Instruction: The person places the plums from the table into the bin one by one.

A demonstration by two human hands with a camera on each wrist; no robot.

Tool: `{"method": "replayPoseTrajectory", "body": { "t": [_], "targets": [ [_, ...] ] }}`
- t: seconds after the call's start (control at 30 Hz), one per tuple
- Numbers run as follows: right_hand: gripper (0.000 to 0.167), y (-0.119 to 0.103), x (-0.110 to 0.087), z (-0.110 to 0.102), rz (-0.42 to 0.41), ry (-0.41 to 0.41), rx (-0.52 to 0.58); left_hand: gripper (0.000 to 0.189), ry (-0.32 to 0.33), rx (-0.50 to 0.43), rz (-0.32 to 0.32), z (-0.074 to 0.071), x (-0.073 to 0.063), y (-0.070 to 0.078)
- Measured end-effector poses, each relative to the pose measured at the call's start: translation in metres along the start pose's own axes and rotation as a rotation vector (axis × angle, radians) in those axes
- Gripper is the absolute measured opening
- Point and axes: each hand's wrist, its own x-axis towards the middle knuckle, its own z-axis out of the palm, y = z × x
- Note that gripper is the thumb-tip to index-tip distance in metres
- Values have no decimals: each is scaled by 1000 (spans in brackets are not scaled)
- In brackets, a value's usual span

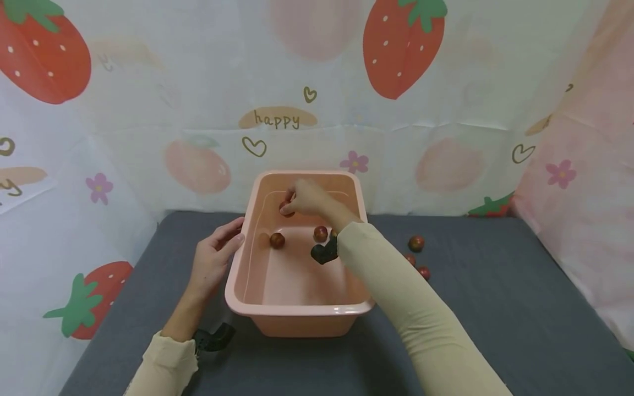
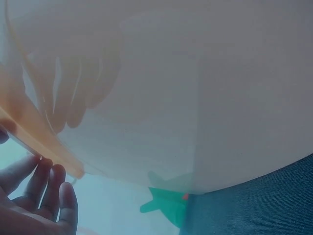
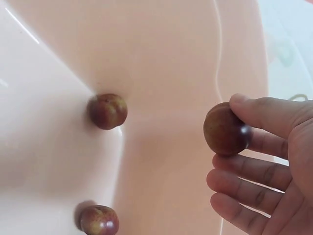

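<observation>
A pink plastic tub (image 1: pixel 299 309) stands on the dark grey cloth. My left hand (image 1: pixel 210 264) is at its left rim, with fingertips and thumb against the rim's outer edge; the left wrist view shows the fingers (image 2: pixel 50 188) fairly straight there. Inside the tub, my right hand (image 1: pixel 312 198) pinches a dark red plum (image 3: pixel 226 128) between thumb and forefinger, above the tub floor near the far end. Other plums lie on the floor of the tub: one to the left (image 1: pixel 277 240), one near the middle (image 1: pixel 320 234), and another partly hidden by the right wrist.
Several plums (image 1: pixel 416 243) lie on the grey cloth (image 1: pixel 495 286) right of the tub, some partly behind the right sleeve (image 1: pixel 411 308). A white curtain (image 1: pixel 297 71) printed with strawberries hangs behind and at the sides. Black straps (image 1: pixel 214 337) sit at both wrists.
</observation>
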Motion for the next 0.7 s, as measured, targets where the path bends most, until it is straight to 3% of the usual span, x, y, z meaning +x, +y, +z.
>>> {"method": "replayPoseTrajectory", "body": {
  "t": [0.7],
  "targets": [
    [11, 5, -2, 8, 27, -83, -229, 42, 13, -20, -12, 1, 1, -1]
  ]
}}
